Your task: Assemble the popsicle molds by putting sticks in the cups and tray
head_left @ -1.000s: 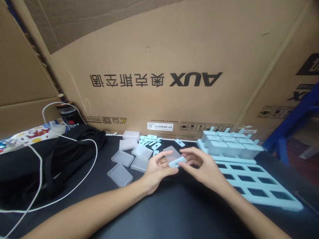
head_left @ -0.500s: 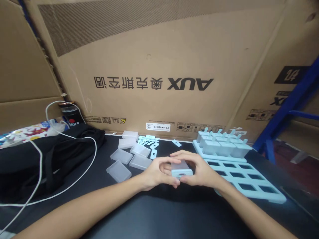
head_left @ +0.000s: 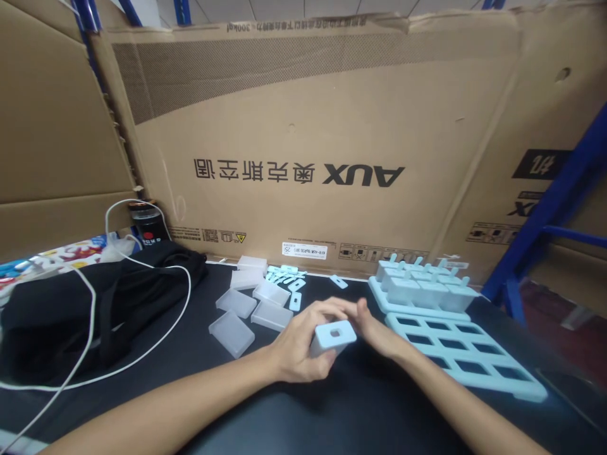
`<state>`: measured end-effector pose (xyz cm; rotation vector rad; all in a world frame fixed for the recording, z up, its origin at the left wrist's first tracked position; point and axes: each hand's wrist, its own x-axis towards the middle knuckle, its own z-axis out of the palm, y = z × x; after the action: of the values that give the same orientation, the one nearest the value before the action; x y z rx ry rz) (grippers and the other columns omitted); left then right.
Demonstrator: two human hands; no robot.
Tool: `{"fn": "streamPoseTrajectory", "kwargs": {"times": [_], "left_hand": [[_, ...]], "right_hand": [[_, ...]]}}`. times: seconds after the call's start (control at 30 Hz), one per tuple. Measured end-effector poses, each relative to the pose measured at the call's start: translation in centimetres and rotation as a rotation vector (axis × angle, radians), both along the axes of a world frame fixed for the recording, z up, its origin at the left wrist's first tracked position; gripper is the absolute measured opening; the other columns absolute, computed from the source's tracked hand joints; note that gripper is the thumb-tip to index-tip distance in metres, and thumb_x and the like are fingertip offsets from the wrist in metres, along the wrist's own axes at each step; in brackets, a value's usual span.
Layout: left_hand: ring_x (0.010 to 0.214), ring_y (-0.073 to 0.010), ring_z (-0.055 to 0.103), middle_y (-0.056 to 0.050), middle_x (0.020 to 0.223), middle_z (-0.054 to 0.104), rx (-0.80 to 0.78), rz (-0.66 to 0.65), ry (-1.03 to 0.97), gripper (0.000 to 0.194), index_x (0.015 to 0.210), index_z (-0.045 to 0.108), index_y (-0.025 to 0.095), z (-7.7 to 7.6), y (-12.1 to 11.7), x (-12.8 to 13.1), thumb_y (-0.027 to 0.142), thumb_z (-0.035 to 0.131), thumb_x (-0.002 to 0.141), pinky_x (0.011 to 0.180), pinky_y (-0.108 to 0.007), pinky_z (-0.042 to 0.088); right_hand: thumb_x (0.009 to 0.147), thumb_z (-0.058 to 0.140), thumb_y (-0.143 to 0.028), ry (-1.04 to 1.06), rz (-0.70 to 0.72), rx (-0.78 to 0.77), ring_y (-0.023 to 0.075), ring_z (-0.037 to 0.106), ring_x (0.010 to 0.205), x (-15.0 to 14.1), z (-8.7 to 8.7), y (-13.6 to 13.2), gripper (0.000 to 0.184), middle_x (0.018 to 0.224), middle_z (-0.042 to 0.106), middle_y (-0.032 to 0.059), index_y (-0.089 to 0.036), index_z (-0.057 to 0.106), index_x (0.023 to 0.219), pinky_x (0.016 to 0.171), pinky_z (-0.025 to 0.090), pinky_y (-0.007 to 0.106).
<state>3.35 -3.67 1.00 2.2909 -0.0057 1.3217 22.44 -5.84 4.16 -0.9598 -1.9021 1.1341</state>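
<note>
My left hand (head_left: 300, 344) grips a popsicle mould (head_left: 334, 333), a frosted cup with a light blue cap on its upper end. The cap faces me and has a hole in its middle. Close on the right is my right hand (head_left: 376, 328), open with its thumb raised. Its fingertips are partly hidden behind the mould and the left fingers, so I cannot tell whether they touch. Loose frosted cups (head_left: 232, 333) lie left of my hands. Beyond them is a pile of small blue stick pieces (head_left: 284, 276), and one separate stick piece (head_left: 338, 282) lies to the right.
At right stands a blue rack filled with capped moulds (head_left: 422, 291), with a blue tray of rectangular holes (head_left: 467, 347) before it. A black bag (head_left: 142, 284) and white cable (head_left: 187, 297) lie left. A large carton (head_left: 294, 126) walls the back of the black table (head_left: 294, 423).
My right hand has let go of the mould and opened. The left hand has turned it so the cap faces up toward me. The camera view has tilted upward.
</note>
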Motion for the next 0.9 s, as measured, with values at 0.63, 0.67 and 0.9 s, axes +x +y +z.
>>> {"fn": "streamPoseTrajectory", "kwargs": {"times": [0.63,0.67,0.9], "left_hand": [[0.075,-0.0164,0.062,-0.004,0.093,0.064,0.013,-0.046,0.428,0.052,0.118,0.056,0.021,0.1,-0.3,0.0,0.058,0.062,0.081,0.068,-0.023,0.046],[0.074,-0.0163,0.062,-0.004,0.093,0.065,0.001,-0.035,0.400,0.050,0.117,0.056,0.021,0.1,-0.4,0.0,0.056,0.061,0.082,0.069,-0.023,0.046],[0.076,-0.0155,0.058,-0.002,0.094,0.063,-0.115,0.044,0.359,0.043,0.113,0.055,0.021,0.5,-0.7,0.0,0.046,0.063,0.079,0.073,-0.025,0.045]], "right_hand": [[0.085,0.053,-0.014,-1.231,-0.140,0.484,0.0249,0.063,0.091,-6.5,1.4,14.8,0.020,0.100,0.065,0.0167,-0.010,0.062,0.102,0.073,0.044,0.029],[0.083,0.055,-0.012,-1.242,-0.135,0.476,0.0244,0.063,0.089,-6.7,1.7,14.8,0.022,0.099,0.065,0.0164,-0.010,0.062,0.103,0.071,0.044,0.028],[0.067,0.064,-0.006,-1.271,-0.121,0.419,0.0251,0.063,0.089,-5.3,3.9,14.1,0.033,0.098,0.066,0.0157,-0.010,0.063,0.099,0.065,0.043,0.026]]}}
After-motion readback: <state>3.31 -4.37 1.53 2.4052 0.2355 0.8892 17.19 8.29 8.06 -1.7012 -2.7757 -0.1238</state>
